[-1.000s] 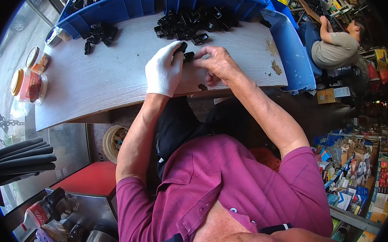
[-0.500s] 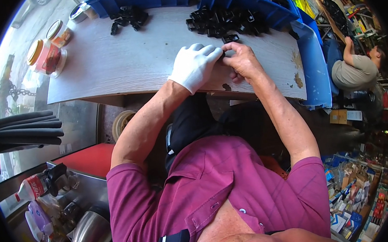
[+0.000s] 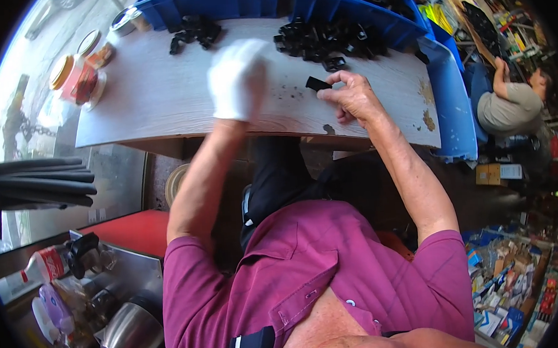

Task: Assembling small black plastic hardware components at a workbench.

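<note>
My bare right hand pinches a small black piece by one end, the fingers narrow around it, over the counter. My gloved left hand is a white blur to the left, well apart from the piece; I cannot tell how its fingers stand or whether they hold anything. Beyond my right fingers lies a heap of black parts, just in front of a blue bin; a smaller black cluster lies farther left.
</note>
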A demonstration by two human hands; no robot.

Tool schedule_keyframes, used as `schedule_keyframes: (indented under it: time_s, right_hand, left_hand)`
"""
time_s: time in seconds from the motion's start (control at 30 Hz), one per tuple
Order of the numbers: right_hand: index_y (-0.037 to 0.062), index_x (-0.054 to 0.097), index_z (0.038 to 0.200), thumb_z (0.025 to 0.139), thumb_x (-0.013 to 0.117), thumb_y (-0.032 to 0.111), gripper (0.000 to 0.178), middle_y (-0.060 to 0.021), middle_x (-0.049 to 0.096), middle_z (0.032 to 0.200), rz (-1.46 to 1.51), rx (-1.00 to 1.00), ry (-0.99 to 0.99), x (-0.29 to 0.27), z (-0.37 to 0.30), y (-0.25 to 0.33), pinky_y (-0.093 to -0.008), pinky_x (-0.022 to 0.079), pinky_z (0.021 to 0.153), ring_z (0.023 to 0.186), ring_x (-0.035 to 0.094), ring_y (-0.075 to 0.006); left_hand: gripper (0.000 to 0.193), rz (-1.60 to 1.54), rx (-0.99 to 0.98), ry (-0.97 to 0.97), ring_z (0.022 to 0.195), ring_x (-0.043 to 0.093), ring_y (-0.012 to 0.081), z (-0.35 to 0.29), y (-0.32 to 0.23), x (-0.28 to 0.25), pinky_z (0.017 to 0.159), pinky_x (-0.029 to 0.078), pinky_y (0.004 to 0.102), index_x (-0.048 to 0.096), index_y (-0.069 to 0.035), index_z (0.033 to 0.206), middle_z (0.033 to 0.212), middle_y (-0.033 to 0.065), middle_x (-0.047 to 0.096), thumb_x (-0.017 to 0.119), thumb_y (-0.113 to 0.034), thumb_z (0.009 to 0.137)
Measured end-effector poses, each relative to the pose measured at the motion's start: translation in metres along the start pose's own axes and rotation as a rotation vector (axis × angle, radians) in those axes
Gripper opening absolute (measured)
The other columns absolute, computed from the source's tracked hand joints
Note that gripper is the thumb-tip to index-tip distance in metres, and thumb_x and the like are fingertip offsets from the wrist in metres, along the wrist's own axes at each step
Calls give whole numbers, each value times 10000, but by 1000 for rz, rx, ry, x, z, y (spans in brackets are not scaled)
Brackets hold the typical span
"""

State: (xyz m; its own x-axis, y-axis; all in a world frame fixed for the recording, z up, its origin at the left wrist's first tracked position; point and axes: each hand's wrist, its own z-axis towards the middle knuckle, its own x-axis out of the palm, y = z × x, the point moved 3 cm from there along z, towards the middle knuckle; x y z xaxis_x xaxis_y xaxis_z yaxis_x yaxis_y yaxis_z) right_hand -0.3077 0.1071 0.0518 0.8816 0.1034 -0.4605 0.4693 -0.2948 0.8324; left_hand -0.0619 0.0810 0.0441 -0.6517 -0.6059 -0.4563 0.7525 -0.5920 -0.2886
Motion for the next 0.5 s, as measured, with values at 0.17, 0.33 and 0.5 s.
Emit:
schedule_keyframes:
  time_s: [0.17, 0.33, 0.5]
  right_hand:
    - [30, 640, 1200, 841, 837, 227, 454, 18, 527, 537, 215, 63, -86, -38, 3, -25, -299, 563, 406, 440, 594, -105]
    - [29, 623, 1250, 845, 834, 191, 484, -48, 562, 618, 436, 57, -434, -125, 25, -52, -378, 616, 471, 486, 622, -168]
    - [43, 629, 1304, 818, 860, 165, 552, -69, 592, 700, 449, 30, -625, -160, 28, -61, -416, 634, 539, 574, 641, -196]
  left_hand:
    - [304, 627, -486, 73, 1074, 687, 335, 9, 148, -34, 902, 540, 481, 737, -223, 1184, 1152, 66, 754, 628, -354, 932]
    - [252, 733, -398, 339, 953, 727, 345, 4, 177, -28, 821, 562, 494, 761, -269, 1124, 1032, 45, 780, 586, -367, 972]
    - [232, 629, -291, 331, 946, 724, 339, -7, 159, -31, 808, 572, 478, 757, -252, 1128, 1027, 65, 776, 601, -318, 969]
